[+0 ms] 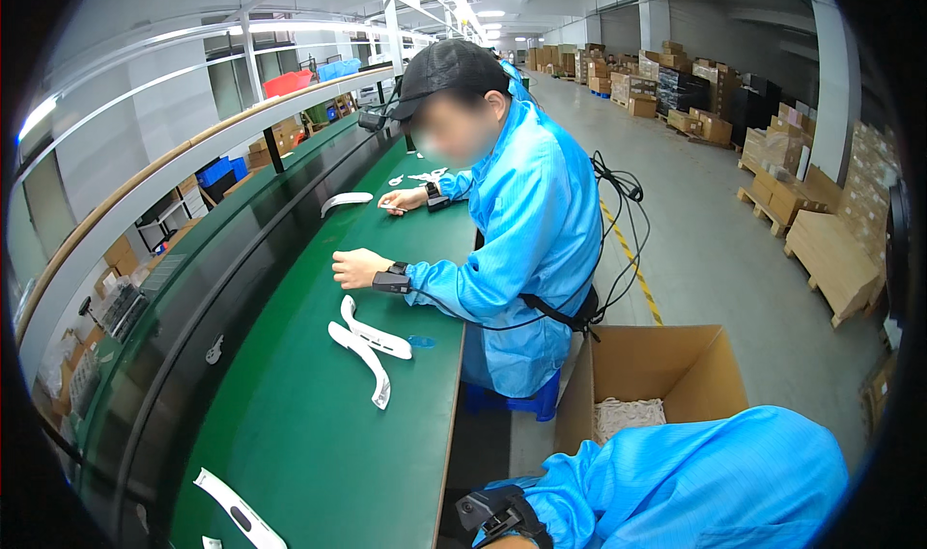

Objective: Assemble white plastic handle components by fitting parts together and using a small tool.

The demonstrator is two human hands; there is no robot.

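My right arm in a blue sleeve reaches in from the lower right, with a small black camera strapped at the wrist. Only a sliver of my right hand (pixel 512 542) shows at the lower edge; its fingers are out of sight. My left hand is not in view. At the lower left, a curved white plastic part with a dark slot (pixel 239 512) lies on the green bench (pixel 319 452). Farther up the bench lie two more curved white parts, one slotted (pixel 379 338) and one slimmer (pixel 365 364), partly crossing.
A co-worker in a blue coat (pixel 531 211) sits along the bench, both hands over it near another white part (pixel 346 201). An open cardboard box (pixel 666 356) holding white pieces stands on the floor beside my arm. Stacked cartons on pallets (pixel 777 197) line the right wall.
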